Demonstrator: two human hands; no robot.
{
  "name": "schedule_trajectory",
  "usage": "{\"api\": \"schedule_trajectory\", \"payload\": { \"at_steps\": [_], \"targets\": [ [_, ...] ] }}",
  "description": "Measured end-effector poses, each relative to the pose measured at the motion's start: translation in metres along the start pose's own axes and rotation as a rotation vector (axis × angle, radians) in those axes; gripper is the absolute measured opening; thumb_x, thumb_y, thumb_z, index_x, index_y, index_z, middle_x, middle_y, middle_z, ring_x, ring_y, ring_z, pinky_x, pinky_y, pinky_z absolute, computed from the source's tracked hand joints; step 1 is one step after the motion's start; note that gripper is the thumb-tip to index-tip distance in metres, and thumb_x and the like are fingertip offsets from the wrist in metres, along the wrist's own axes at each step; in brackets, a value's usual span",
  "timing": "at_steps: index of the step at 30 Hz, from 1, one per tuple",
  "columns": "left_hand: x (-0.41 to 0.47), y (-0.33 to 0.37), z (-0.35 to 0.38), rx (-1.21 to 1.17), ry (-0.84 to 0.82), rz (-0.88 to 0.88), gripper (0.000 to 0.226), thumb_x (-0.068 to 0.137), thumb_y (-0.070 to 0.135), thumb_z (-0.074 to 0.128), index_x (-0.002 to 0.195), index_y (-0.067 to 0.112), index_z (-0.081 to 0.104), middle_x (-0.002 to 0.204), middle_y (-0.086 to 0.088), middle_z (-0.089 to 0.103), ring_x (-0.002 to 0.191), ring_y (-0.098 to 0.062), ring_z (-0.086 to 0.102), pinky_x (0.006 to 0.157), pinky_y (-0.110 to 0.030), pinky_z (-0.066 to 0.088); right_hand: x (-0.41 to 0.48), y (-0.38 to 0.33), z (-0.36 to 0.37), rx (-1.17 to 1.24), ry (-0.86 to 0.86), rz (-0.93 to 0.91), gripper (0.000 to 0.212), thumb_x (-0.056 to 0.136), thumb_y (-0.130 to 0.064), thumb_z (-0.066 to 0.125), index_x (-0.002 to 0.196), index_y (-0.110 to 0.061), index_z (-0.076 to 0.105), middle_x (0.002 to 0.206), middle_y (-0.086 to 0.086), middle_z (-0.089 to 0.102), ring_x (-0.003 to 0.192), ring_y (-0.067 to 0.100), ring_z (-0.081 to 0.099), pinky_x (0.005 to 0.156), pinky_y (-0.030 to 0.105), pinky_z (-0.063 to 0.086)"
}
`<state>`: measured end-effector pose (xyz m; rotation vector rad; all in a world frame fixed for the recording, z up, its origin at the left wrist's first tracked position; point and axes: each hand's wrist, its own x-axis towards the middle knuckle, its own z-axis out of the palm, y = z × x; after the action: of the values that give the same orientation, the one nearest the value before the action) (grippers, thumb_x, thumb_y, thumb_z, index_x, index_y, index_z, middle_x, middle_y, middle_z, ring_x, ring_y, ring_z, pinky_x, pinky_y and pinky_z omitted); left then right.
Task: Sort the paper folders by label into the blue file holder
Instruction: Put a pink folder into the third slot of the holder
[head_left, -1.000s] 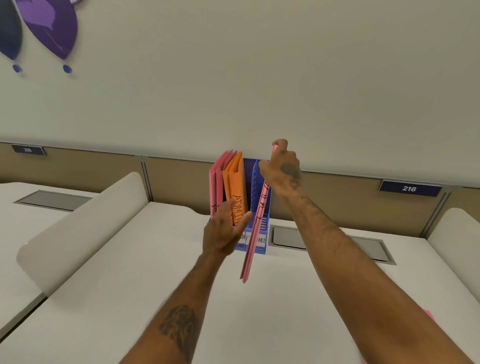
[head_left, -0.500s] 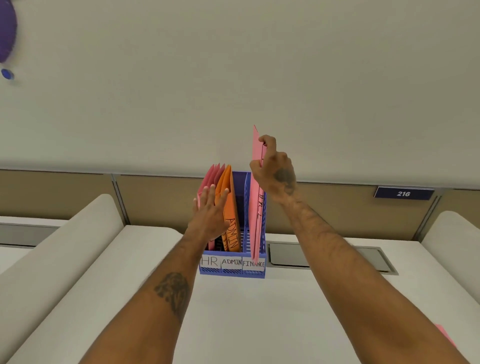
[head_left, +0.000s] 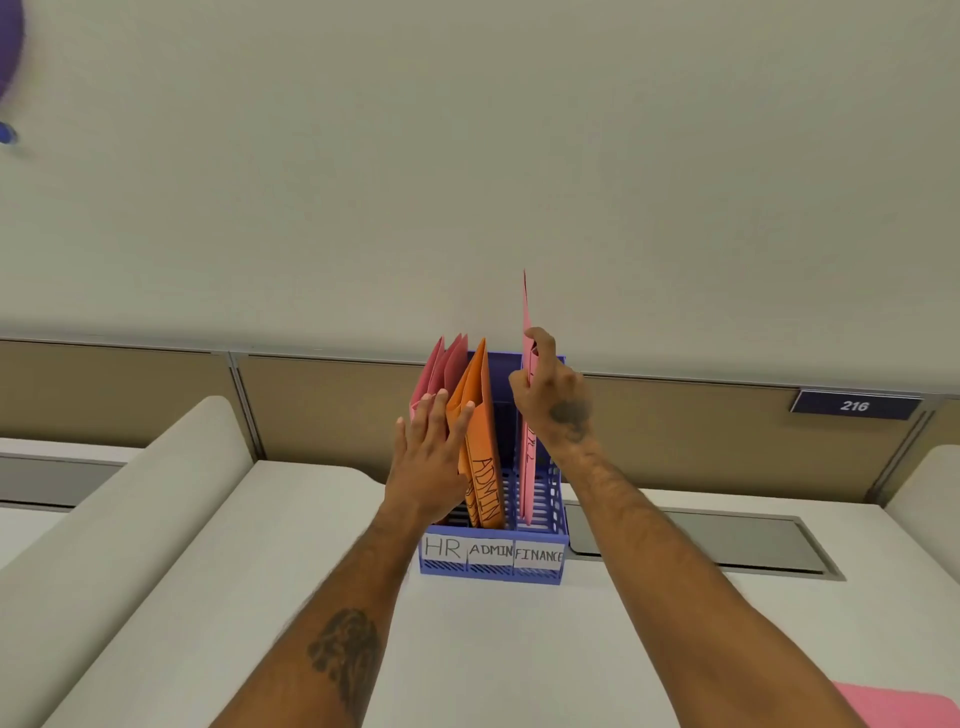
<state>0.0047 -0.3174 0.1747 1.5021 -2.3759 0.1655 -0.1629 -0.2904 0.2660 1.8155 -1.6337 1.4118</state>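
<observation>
At the far left a rounded white divider (head_left: 130, 499) runs along the white surface (head_left: 493, 649). The left hand (head_left: 428, 457) is open, with the fingers spread and flat, and it holds nothing. It lies against the folders in the left part of the blue file holder (head_left: 491, 569): the fingertips touch the pink folders (head_left: 447, 366) and the orange folder (head_left: 480, 415), and the palm hides their lower part.

The holder stands upright on the surface, close to the back partition. Its front has three white labels: HR (head_left: 443, 547), ADMIN (head_left: 491, 551) and FINANCE (head_left: 538, 555). The pink folders stand in the HR compartment and lean to the left. The orange folder, with ADMIN written on it, stands in the middle compartment.

The right hand (head_left: 553, 400) is closed on a pink folder (head_left: 529, 467), gripped near its upper edge between thumb and fingers. This folder is upright, seen from its thin edge, and its lower end is inside the FINANCE compartment; whether it touches the bottom I cannot tell.

To the right, a grey hatch (head_left: 727, 540) is set in the surface, and a sign 216 (head_left: 854, 405) is on the partition. At the lower right corner lies another pink sheet (head_left: 904, 706), partly cut off.
</observation>
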Motion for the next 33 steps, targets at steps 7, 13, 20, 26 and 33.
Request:
{"api": "schedule_trajectory", "payload": {
  "at_steps": [7, 13, 20, 26, 33],
  "targets": [
    [0.001, -0.004, 0.004, 0.016, 0.038, 0.020, 0.091, 0.093, 0.047, 0.054, 0.154, 0.033, -0.013, 0.164, -0.004, -0.018, 0.150, -0.028, -0.021, 0.120, -0.052, -0.005, -0.021, 0.013, 0.022, -0.024, -0.047, 0.062, 0.044, 0.088, -0.010, 0.064, 0.130, 0.000, 0.053, 0.097, 0.022, 0.069, 0.065, 0.034, 0.066, 0.057, 0.035, 0.056],
    [0.001, 0.003, 0.003, 0.008, 0.034, 0.021, 0.090, 0.093, 0.046, 0.054, 0.155, 0.031, -0.010, 0.165, -0.005, -0.016, 0.150, -0.029, -0.020, 0.120, -0.051, -0.006, -0.028, 0.014, 0.025, -0.016, -0.080, 0.068, 0.043, 0.090, -0.013, 0.061, 0.131, -0.002, 0.052, 0.099, 0.022, 0.069, 0.060, 0.031, 0.064, 0.057, 0.037, 0.058],
    [-0.001, 0.003, -0.003, 0.004, 0.011, 0.012, 0.089, 0.094, 0.049, 0.052, 0.156, 0.030, -0.009, 0.165, -0.006, -0.016, 0.151, -0.030, -0.020, 0.120, -0.053, -0.006, -0.038, 0.026, 0.023, -0.038, -0.072, 0.109, 0.042, 0.091, -0.011, 0.058, 0.131, -0.002, 0.050, 0.103, 0.022, 0.068, 0.063, 0.031, 0.066, 0.058, 0.036, 0.059],
    [0.001, 0.002, -0.001, 0.026, 0.009, 0.007, 0.091, 0.092, 0.047, 0.055, 0.156, 0.031, -0.008, 0.165, -0.006, -0.014, 0.151, -0.030, -0.018, 0.119, -0.052, -0.007, -0.040, 0.032, 0.040, -0.066, -0.189, 0.226, 0.044, 0.097, -0.017, 0.051, 0.139, -0.012, 0.040, 0.108, 0.017, 0.067, 0.075, 0.026, 0.067, 0.064, 0.034, 0.057],
    [0.003, 0.001, 0.005, 0.039, 0.024, 0.010, 0.094, 0.089, 0.047, 0.059, 0.155, 0.031, -0.006, 0.165, -0.006, -0.010, 0.151, -0.031, -0.013, 0.119, -0.056, 0.000, -0.058, 0.039, 0.054, -0.052, -0.362, 0.361, 0.045, 0.102, -0.022, 0.043, 0.145, -0.017, 0.030, 0.129, 0.015, 0.057, 0.110, 0.034, 0.060, 0.083, 0.046, 0.058]
  ]
}}
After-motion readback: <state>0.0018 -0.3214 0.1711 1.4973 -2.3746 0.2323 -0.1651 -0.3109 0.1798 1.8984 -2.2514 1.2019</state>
